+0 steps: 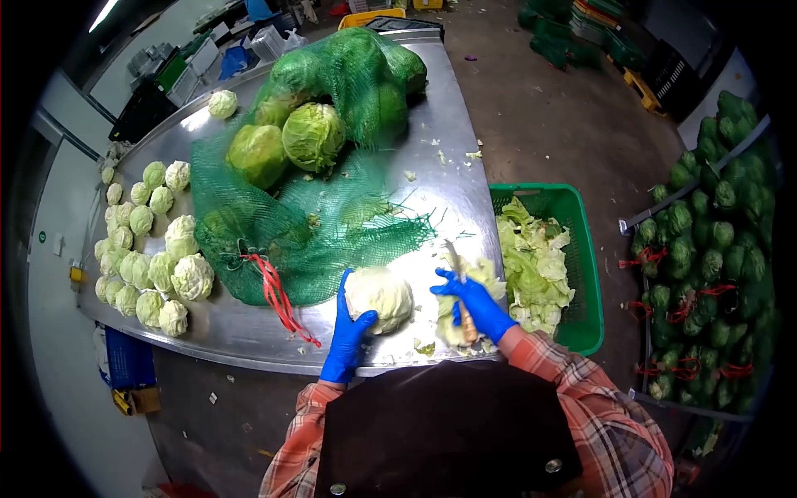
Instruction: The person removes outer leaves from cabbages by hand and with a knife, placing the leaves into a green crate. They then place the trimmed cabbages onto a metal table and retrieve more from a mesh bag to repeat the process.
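My left hand (352, 329), in a blue glove, grips the left side of a pale peeled cabbage (379, 300) on the metal table. To its right, my right hand (475, 304), also gloved, is closed around a knife (468, 322) with a light brown handle. The blade points away from me and is partly blurred. Loose cabbage leaves (487, 275) lie around and under my right hand near the table's right edge. Beyond the hands, a green net bag (349, 199) spreads over the table, with unpeeled cabbages (313, 137) at its opening and inside it. Red string (278, 295) lies on the net's front.
Many peeled cabbages (193, 277) stand at the table's left side. A green crate (591, 282) of trimmed leaves (531, 270) is beside the table's right edge. Farther right, a rack (696, 189) holds netted green cabbages (706, 266) with red ties.
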The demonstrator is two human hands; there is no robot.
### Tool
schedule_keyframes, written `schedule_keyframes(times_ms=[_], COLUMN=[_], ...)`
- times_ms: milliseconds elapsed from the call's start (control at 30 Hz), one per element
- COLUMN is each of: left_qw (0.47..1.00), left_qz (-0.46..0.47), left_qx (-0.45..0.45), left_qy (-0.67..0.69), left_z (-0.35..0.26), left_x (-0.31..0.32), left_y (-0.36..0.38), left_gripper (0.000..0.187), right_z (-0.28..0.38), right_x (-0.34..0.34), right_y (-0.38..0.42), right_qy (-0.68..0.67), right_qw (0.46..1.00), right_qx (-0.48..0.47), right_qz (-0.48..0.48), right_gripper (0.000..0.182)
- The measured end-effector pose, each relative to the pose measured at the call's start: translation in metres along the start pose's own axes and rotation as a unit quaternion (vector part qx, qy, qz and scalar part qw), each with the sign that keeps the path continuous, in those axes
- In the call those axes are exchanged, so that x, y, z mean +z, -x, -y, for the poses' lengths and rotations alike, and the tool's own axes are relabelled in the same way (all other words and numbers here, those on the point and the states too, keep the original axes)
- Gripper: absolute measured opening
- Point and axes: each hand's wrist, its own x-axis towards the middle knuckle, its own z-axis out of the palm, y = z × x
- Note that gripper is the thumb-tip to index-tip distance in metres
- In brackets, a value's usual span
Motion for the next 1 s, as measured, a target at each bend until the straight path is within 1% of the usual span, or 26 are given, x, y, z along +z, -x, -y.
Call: schedule_keyframes(times_ms=[67, 100, 167, 200, 233, 267, 300, 333, 367, 400, 433, 500, 567, 600, 633, 667, 733, 767, 800, 833, 867, 900, 933, 1000], left_qw=[0.999, 0.999, 0.999, 0.998, 0.995, 0.992, 0.983, 0.97, 0.953, 0.95, 0.957, 0.971, 0.973, 0.966, 0.981, 0.983, 0.989, 0.98, 0.968, 0.941, 0.911, 0.934, 0.949, 0.966], left_qz=[0.022, 0.015, 0.003, 0.013, 0.024, 0.035, 0.042, 0.051, 0.06, 0.068, 0.079, 0.092, 0.107, 0.11, 0.116, 0.137, 0.125, 0.159, 0.116, 0.079, 0.048, 0.028, 0.008, -0.021], left_qx=[0.004, -0.002, -0.011, 0.006, 0.022, 0.036, 0.061, 0.085, 0.111, 0.108, 0.096, 0.076, 0.075, 0.092, 0.034, 0.02, -0.072, -0.087, -0.12, -0.154, -0.2, -0.123, -0.047, 0.132], left_qy=[-0.042, -0.043, -0.043, -0.068, -0.093, -0.117, -0.17, -0.223, -0.276, -0.286, -0.26, -0.208, -0.191, -0.215, -0.151, -0.123, 0.015, 0.08, 0.186, 0.291, 0.356, 0.335, 0.311, 0.223], left_z=[-0.006, -0.008, -0.011, -0.008, -0.003, 0.0, 0.001, -0.001, -0.003, -0.003, -0.003, -0.003, -0.004, 0.009, 0.004, -0.015, -0.019, -0.017, -0.036, -0.053, -0.007, -0.025, -0.057, -0.092], left_x=[-0.001, 0.001, 0.009, 0.01, 0.011, 0.014, 0.017, 0.021, 0.024, 0.025, 0.025, 0.023, 0.02, 0.008, 0.008, 0.013, 0.003, -0.008, -0.005, -0.001, -0.029, -0.032, -0.036, -0.065], left_y=[0.002, 0.003, 0.005, 0.004, 0.004, 0.005, 0.006, 0.007, 0.007, 0.006, 0.006, 0.007, 0.004, 0.001, -0.001, -0.004, -0.006, -0.008, 0.002, 0.013, -0.001, -0.005, -0.011, -0.024], left_gripper=[0.106, 0.107, 0.11, 0.111, 0.113, 0.115, 0.117, 0.119, 0.121, 0.125, 0.127, 0.13, 0.132, 0.132, 0.133, 0.13, 0.113, 0.099, 0.092, 0.085, 0.075, 0.07, 0.066, 0.063], right_z=[-0.007, 0.006, 0.03, 0.039, 0.045, 0.051, 0.054, 0.051, 0.049, 0.045, 0.041, 0.014, 0.01, 0.012, 0.027, 0.034, 0.054, 0.066, 0.072, 0.073, 0.077, 0.081, 0.084, 0.078], right_x=[-0.039, -0.052, -0.07, -0.068, -0.062, -0.046, -0.027, -0.013, 0.0, 0.019, 0.032, 0.038, 0.036, 0.032, 0.041, 0.046, 0.054, 0.06, 0.06, 0.057, 0.059, 0.061, 0.067, 0.061], right_y=[-0.014, -0.013, -0.006, 0.0, 0.008, 0.015, 0.02, 0.024, 0.027, 0.028, 0.029, 0.018, 0.011, 0.007, 0.012, 0.013, 0.019, 0.026, 0.031, 0.029, 0.029, 0.03, 0.033, 0.029], right_qy=[-0.051, -0.048, -0.021, 0.035, 0.08, 0.103, 0.125, 0.114, 0.158, 0.174, 0.167, 0.119, 0.114, 0.14, 0.129, 0.121, 0.111, 0.05, 0.056, 0.031, 0.023, 0.013, 0.031, 0.056], right_qw=[0.994, 0.988, 0.963, 0.951, 0.945, 0.954, 0.961, 0.981, 0.983, 0.983, 0.985, 0.99, 0.992, 0.989, 0.99, 0.991, 0.991, 0.995, 0.991, 0.988, 0.987, 0.987, 0.992, 0.994], right_qx=[-0.067, -0.092, -0.144, -0.177, -0.21, -0.196, -0.179, -0.125, -0.091, -0.053, -0.018, 0.007, -0.02, 0.022, 0.047, 0.062, 0.063, 0.042, -0.012, -0.043, -0.05, -0.055, -0.053, -0.033], right_qz=[-0.064, -0.118, -0.227, -0.252, -0.237, -0.203, -0.169, -0.094, -0.021, 0.0, 0.04, 0.072, 0.056, 0.044, 0.031, 0.014, 0.034, 0.081, 0.12, 0.148, 0.15, 0.149, 0.115, 0.083], right_gripper=[0.047, 0.046, 0.043, 0.04, 0.039, 0.039, 0.038, 0.039, 0.04, 0.043, 0.047, 0.049, 0.047, 0.046, 0.045, 0.045, 0.044, 0.045, 0.048, 0.05, 0.05, 0.05, 0.048, 0.044])
